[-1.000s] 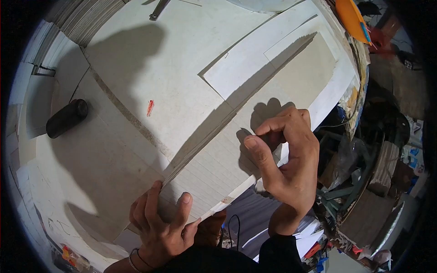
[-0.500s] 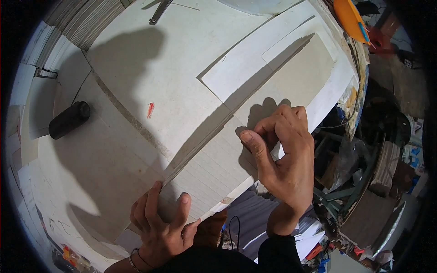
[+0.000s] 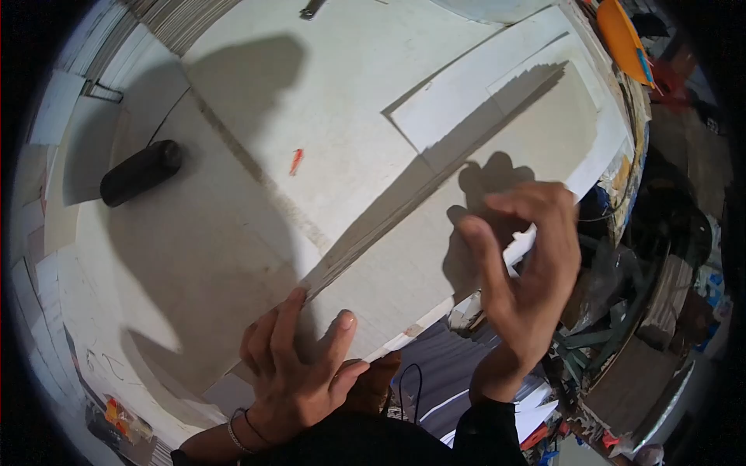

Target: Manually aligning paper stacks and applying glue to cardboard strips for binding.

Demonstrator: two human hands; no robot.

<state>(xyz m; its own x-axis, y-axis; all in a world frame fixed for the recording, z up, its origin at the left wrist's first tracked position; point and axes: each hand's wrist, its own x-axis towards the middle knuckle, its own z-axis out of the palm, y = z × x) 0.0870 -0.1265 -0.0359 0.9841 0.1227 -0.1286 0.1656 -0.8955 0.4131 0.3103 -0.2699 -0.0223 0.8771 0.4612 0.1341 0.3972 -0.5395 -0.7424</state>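
A long fanned row of overlapping grey board sheets (image 3: 412,256) lies slantwise across the white table, from near my left hand toward the far right. At the row's near end, my left hand (image 3: 299,361) closes round the corner, its middle finger along the left edge and its index finger raised over the top. My right hand (image 3: 532,264) hovers over the right side of the sheets, thumb and curled forefinger apart, with nothing visible between them. It is slightly smeared by motion and casts a shadow on the board.
White paper sheets (image 3: 458,93) lie beneath and beyond the row. A black cylinder (image 3: 141,172) rests on its side at the left. Board stacks (image 3: 183,19) line the far left edge, an orange object (image 3: 624,43) sits at the far right, and clutter fills the floor to the right.
The whole view has shifted, so the table appears farther right and higher. My right thumb and fingers have spread apart above the sheets. My left hand keeps its place at the near end.
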